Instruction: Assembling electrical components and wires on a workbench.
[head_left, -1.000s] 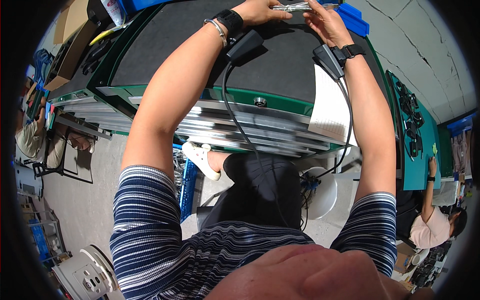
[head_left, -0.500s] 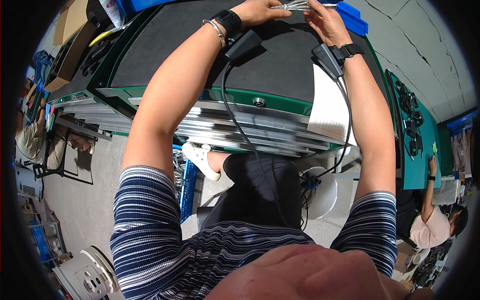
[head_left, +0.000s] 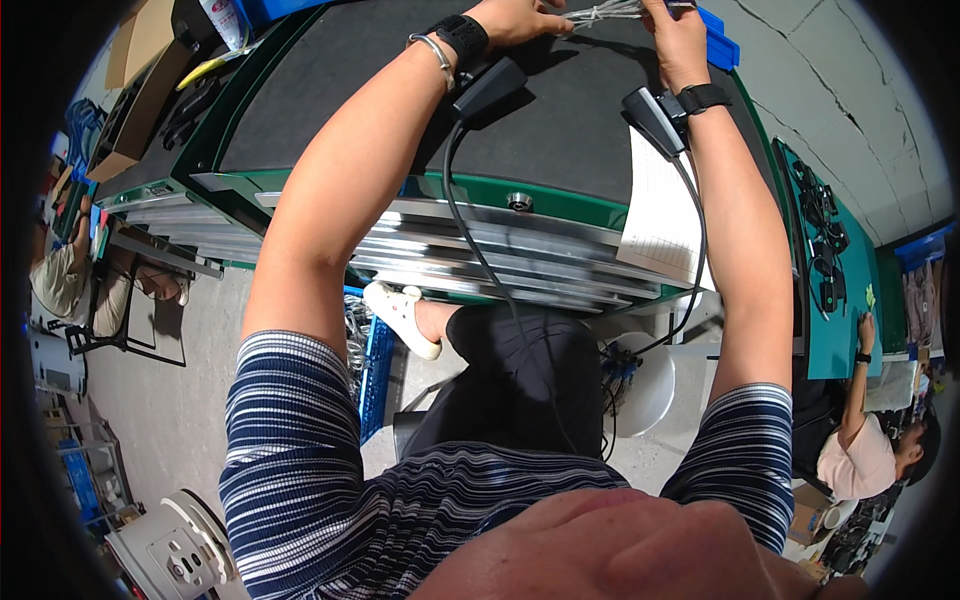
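A tied bundle of thin, pale cable [head_left: 608,12] stretches between my hands at the top edge of the view, above a dark mat. My left hand [head_left: 510,22] has its thumb and fingers around the bundle's left end. Against the other end, my right hand [head_left: 682,42] is closed, its fingertips partly cut off by the picture's edge. Each wrist wears a black strap. Near them are two dark wired boxes, one by the left wrist [head_left: 489,88] and one at the right wrist [head_left: 655,118].
A blue bin [head_left: 722,50] stands right of my right hand. Lined paper [head_left: 662,205] hangs over the green drawer cabinet's front edge [head_left: 400,188]. An open cardboard box [head_left: 128,125] is at the left. Below are a white bucket [head_left: 655,395] and a blue basket [head_left: 376,375]. Other people sit at both sides.
My right hand has moved up and slightly right with its end of the bundle. The left hand has shifted only slightly.
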